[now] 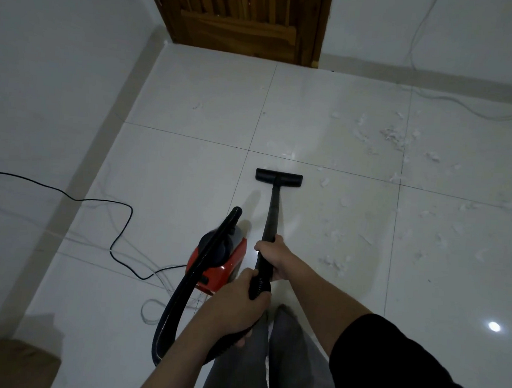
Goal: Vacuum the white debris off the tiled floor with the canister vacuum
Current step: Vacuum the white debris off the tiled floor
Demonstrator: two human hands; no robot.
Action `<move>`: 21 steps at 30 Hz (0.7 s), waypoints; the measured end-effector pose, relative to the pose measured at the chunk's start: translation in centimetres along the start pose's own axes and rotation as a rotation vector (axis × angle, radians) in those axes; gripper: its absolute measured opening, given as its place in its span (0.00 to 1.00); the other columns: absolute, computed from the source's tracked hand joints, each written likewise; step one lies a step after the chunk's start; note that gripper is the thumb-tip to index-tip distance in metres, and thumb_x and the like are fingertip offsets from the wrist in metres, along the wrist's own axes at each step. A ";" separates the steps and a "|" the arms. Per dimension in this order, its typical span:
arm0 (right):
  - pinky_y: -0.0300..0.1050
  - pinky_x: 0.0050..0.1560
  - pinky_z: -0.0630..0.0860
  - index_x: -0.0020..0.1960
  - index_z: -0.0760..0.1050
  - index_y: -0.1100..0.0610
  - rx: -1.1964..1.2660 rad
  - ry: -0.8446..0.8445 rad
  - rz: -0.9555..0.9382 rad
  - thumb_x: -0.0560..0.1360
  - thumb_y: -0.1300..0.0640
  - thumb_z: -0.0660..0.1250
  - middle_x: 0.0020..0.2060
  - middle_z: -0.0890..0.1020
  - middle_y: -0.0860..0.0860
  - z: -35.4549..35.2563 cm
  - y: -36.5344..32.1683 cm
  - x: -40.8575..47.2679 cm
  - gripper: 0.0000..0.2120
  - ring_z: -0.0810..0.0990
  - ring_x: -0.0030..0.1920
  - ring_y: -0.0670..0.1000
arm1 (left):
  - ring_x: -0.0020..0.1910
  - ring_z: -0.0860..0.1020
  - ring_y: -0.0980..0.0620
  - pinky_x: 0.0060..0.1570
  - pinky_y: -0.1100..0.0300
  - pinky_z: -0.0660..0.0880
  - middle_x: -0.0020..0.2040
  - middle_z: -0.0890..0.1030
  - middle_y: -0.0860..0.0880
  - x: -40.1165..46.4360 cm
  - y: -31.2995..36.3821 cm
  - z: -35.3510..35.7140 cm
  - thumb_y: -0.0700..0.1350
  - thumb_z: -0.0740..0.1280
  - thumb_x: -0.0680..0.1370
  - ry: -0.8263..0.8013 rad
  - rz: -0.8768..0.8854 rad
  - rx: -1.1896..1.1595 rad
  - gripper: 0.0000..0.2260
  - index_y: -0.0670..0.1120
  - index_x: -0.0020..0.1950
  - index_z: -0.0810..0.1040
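A red and black canister vacuum (223, 260) sits on the white tiled floor (174, 169), just left of my hands. Its black hose (179, 298) loops down and back up to the wand. My right hand (271, 256) grips the black wand (271, 213) partway up. My left hand (239, 306) holds the ribbed hose end below it. The flat black floor nozzle (279, 178) rests on the tiles ahead, near a tile joint. White debris (394, 137) lies scattered over the tiles to the right of the nozzle, with more white debris (335, 261) close to my right arm.
A black power cord (123, 229) snakes across the floor on the left beside pale cables (150, 308). A wooden door (247, 15) stands at the far wall. A white cable (469, 108) runs along the right baseboard. A brown object (5, 364) sits bottom left.
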State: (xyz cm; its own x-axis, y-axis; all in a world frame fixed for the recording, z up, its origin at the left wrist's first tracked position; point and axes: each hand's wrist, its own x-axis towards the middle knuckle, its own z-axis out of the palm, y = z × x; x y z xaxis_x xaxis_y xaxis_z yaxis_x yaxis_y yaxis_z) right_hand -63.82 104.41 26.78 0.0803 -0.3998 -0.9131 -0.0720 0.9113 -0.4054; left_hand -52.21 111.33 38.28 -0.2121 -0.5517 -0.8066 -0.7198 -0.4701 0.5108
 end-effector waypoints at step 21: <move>0.39 0.27 0.72 0.48 0.71 0.60 -0.030 0.036 0.055 0.76 0.62 0.60 0.33 0.76 0.54 8.3 3.2 -6.0 0.03 0.76 0.31 0.51 | 0.31 0.75 0.61 0.22 0.74 0.68 0.39 0.77 0.53 -8.0 -4.1 -4.1 0.50 0.61 0.80 -0.068 0.101 0.122 0.05 0.55 0.56 0.68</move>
State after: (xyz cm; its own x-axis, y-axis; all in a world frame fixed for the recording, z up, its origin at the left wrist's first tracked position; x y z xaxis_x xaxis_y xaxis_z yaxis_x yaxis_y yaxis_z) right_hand -56.28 110.51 31.31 0.0394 -0.3531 -0.9348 -0.1053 0.9288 -0.3553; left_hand -44.90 114.82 43.87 -0.3292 -0.5420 -0.7732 -0.7667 -0.3246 0.5539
